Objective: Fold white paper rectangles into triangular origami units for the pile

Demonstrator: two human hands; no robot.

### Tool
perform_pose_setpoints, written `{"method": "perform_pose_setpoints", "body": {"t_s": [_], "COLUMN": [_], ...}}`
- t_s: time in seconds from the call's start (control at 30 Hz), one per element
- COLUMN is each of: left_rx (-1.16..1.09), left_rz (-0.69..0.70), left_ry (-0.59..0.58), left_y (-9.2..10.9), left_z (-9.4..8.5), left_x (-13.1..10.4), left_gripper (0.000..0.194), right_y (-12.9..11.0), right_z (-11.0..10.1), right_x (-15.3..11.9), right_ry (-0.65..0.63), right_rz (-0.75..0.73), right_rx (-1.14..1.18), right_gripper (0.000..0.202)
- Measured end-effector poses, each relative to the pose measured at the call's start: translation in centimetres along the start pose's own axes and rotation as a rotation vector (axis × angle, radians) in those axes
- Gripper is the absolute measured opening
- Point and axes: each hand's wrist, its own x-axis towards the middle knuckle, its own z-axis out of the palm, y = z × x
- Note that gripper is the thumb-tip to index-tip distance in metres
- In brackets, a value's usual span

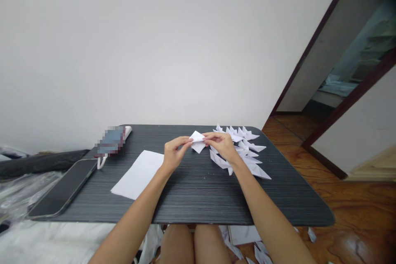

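Two hands (174, 151) (223, 147), fingers (180, 140) pinching folded white paper (197, 145) at both sides, pixelated screen (111, 141) unreadable

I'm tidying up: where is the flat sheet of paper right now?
In the head view, the flat sheet lies on the table at left, between the black device and the left forearm.

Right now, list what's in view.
Table: one, black, centre
Folded paper: one, white, held, centre
Flat paper: one or more, white, table left
Folded shapes: many, white, table right
Phone: one, black, table left
Blurred object: one, bluish, behind phone
Wall: one, white, behind
Doorframe: one, reddish, right
Floor: one, brown, right
Loose papers: several, white, floor
Bundle: one, black, left
Sheeting: some, white, lower left
Left hand: one, centre
Right hand: one, centre
Legs: two, lower centre
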Motion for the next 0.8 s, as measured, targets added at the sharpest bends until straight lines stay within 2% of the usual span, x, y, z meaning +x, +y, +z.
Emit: {"method": "perform_pose_setpoints", "body": {"t_s": [0.17,0.4,0.6,0.8], "left_rx": [-0.072,-0.240,-0.304,-0.172], "left_rz": [-0.053,-0.321,-0.345,-0.324], "left_ry": [-0.041,0.050,0.039,0.004], "left_y": [0.2,-0.1,-0.1,-0.4], "left_z": [0.1,0.9,1.2,0.8], "left_x": [0.0,-0.1,-0.1,-0.2], "left_gripper": [0.012,0.020,0.025,0.017], "right_y": [0.0,0.6,1.2,1.2], "right_z": [-0.1,0.5,0.9,0.9], "right_x": [0.1,0.2,0.2,0.2], "right_ry": [-0.023,0.055,0.084,0.025], "right_rz": [-0.039,0.042,0.029,0.003], "right_rx": [-0.004,0.038,0.031,0.023], "right_gripper": [0.015,0.018,0.022,0.017]}}
